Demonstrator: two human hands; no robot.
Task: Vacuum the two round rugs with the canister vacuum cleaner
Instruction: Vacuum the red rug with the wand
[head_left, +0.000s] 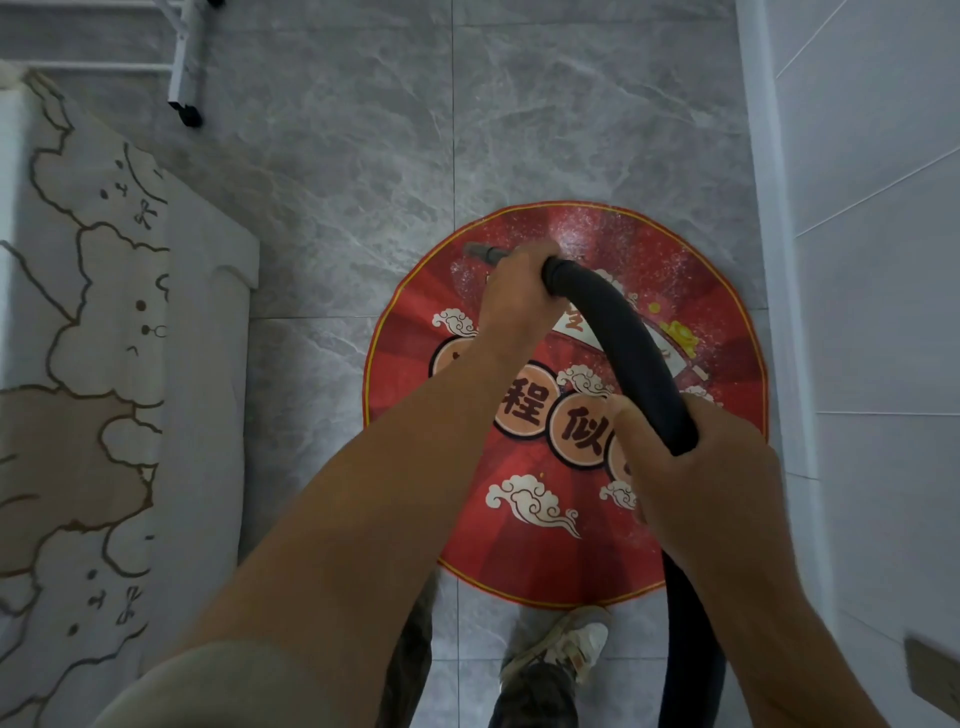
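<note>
The grey tile floor (337, 156) extends under and beyond both hands. A bed cover (78, 364) with bear print lies well left of the left hand. The round red rug (691, 291) lies directly beneath both hands, with white specks around the left hand. The black hose (623, 332) arcs between the hands. The left hand (519, 291) grips the hose end behind the grey nozzle (483, 252), which is on the rug. The right hand (691, 467) grips the hose nearer the body. A shoe (566, 644) stands below the right hand.

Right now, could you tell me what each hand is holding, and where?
Both grip the hose: the left hand at its nozzle end, the right hand farther back along it.
</note>
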